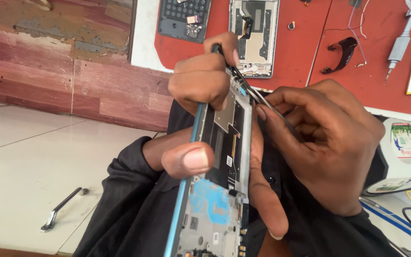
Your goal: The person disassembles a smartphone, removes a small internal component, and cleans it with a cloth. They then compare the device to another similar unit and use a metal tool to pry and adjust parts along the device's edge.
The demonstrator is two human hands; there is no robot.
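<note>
My left hand (pixel 200 95) is clamped around an opened phone frame (pixel 217 181) with a blue edge, thumb pressed on its side, holding it upright above my lap, off the bench (pixel 357 62). My right hand (pixel 329 143) pinches thin metal tweezers (pixel 258 97), their tips touching the frame's upper end. Another stripped phone frame (pixel 255 33) lies on the red bench near its front edge.

A single head-worn camera looks steeply down from just above the person's lap, very close to both hands. It faces forward over the near edge of the red-topped bench (pixel 281 57), with pale floor tiles (pixel 24 157) filling the left side.
</note>
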